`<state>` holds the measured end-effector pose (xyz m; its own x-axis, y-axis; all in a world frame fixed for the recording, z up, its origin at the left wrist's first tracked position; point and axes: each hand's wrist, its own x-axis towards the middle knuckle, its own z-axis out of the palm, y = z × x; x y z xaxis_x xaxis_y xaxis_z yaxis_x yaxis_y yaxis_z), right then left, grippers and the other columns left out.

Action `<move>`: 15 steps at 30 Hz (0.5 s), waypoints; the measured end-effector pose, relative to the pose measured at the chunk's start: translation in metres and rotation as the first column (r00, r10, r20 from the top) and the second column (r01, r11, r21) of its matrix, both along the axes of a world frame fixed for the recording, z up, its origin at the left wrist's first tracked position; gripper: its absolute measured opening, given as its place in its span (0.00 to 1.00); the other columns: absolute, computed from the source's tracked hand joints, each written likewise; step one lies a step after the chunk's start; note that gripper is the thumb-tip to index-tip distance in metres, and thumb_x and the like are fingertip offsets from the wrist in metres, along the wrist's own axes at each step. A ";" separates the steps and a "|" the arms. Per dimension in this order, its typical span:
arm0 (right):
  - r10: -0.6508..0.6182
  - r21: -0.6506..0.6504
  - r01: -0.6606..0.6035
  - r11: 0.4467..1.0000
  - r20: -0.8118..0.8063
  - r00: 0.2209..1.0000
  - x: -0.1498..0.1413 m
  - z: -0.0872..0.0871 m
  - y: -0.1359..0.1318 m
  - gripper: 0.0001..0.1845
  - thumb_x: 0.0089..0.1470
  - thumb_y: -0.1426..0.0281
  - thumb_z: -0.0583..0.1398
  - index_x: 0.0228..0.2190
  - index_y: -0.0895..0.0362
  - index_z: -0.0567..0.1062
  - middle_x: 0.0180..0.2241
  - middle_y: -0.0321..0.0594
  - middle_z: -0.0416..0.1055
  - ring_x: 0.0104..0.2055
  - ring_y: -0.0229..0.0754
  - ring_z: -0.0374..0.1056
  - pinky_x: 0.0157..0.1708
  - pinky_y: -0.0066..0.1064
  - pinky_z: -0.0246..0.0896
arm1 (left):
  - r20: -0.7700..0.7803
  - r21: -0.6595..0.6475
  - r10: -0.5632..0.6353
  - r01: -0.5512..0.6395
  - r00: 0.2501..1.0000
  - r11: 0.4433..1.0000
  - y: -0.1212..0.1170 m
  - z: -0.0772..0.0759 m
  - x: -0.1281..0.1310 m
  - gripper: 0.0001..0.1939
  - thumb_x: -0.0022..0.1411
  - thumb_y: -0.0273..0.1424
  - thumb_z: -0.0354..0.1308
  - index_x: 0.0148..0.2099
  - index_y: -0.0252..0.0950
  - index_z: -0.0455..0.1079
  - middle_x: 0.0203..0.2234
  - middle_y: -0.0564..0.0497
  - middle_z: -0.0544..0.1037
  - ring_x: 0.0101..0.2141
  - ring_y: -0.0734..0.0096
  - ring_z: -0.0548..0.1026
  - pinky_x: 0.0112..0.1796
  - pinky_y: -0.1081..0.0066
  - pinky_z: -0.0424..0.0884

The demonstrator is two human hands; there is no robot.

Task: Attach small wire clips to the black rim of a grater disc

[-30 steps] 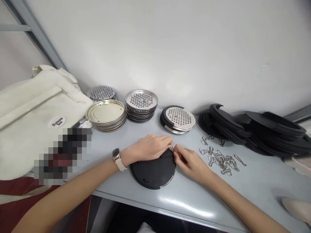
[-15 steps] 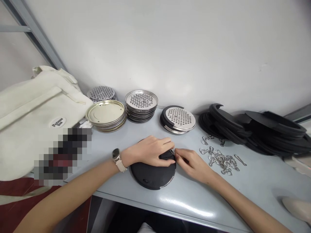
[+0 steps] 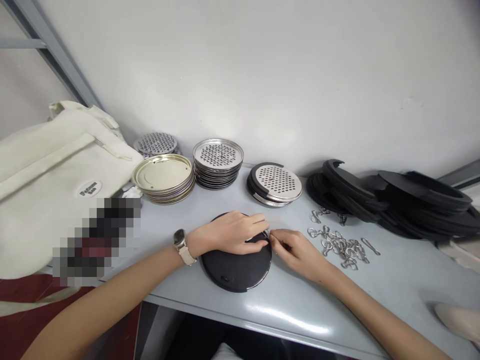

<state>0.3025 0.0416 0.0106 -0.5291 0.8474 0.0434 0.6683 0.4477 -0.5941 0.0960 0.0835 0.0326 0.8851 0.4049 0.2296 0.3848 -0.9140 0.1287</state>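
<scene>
Presently, the round black disc (image 3: 238, 270) lies flat on the table (image 3: 296, 310) beneath the left hand (image 3: 234, 233), whose grip cannot be told. The right hand (image 3: 294, 251) appears pinched on a small metal clip (image 3: 266, 233) at the rim. Uneven pressure could spring the clip loose; light left-hand pressure could let the disc skid.

Looks like a small assembly workshop on my feed. Grey tabletop (image 3: 393, 290) against a plain wall (image 3: 270, 70); parts grouped by kind: grater discs (image 3: 218, 162) and gold lids (image 3: 163, 176) stacked, black covers (image 3: 423, 205) heaped, wire clips (image 3: 341, 246) loose. I note handwork on a black disc (image 3: 240, 272), metal frame (image 3: 59, 60) at left.
</scene>
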 end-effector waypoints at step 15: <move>-0.004 0.019 0.004 1.000 0.016 1.000 0.001 -0.002 -0.002 0.16 0.61 0.70 0.47 0.21 0.55 0.53 0.19 0.31 0.55 0.22 0.33 0.52 0.25 0.27 0.46 | -0.023 -0.006 0.015 -0.016 1.000 1.000 -0.001 0.001 0.002 0.10 0.65 0.36 0.47 0.37 0.35 0.61 0.31 0.51 0.69 0.23 0.73 0.65 0.22 0.68 0.53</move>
<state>0.3037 0.0401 0.0089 -0.5262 0.8488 0.0511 0.6794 0.4558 -0.5750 0.0978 0.0826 0.0341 0.8837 0.4201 0.2065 0.4019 -0.9071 0.1253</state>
